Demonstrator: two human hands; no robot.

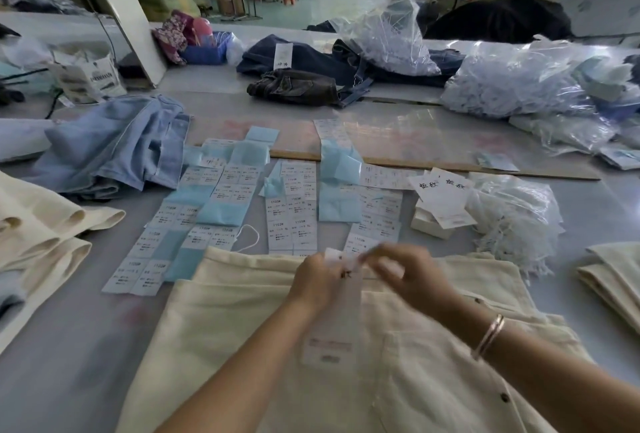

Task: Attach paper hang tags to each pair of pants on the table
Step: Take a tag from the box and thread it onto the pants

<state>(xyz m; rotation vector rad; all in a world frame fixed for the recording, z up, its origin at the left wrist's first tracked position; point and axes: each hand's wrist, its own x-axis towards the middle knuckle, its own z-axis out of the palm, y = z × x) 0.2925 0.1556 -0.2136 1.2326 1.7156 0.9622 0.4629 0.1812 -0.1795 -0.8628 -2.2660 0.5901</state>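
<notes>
While the cream pants lie flat under both hands, the left hand pinches the top of a long white hang tag that rests on them. The right hand, just beside it, has curled fingers, but it is too blurry to tell what they hold (maybe a string). This tag looks not yet tied on. Beyond the hands lie rows of stickers. More cream pants wait far to the left.
</notes>
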